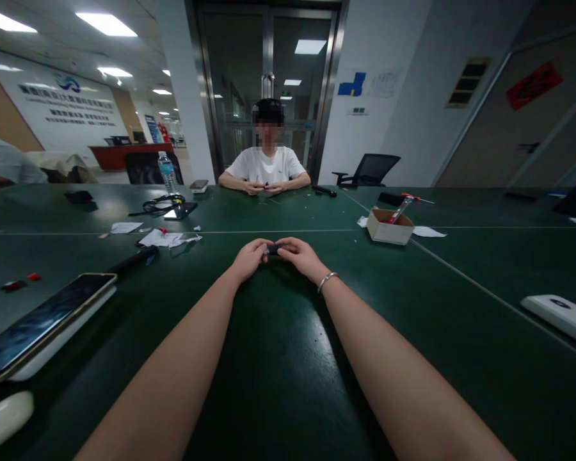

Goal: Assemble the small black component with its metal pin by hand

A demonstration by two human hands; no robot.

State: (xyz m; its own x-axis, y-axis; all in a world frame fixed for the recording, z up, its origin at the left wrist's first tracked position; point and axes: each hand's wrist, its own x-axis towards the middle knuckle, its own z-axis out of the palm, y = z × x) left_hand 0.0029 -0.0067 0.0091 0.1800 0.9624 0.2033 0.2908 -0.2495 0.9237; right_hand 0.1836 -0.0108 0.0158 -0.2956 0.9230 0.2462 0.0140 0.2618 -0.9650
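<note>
Both my arms reach out over the dark green table (288, 358). Between my hands is a small black object (274, 250) with a silvery end on its left; its kind I cannot make out. The fingers of my left hand (250, 260) close around the silvery end. My right hand (301, 257), with a silver bracelet (327, 282) at the wrist, pinches the black end between thumb and fingers. The object is held roughly level, close over the tabletop, and the fingers hide part of it.
To the left lie a phone (48, 323) on a white block, a black stick-like item (129, 261), and paper scraps (160, 237). A small box (390, 228) with a red-handled tool stands right. Across the table sits a person (267, 168) beyond a water bottle (167, 171).
</note>
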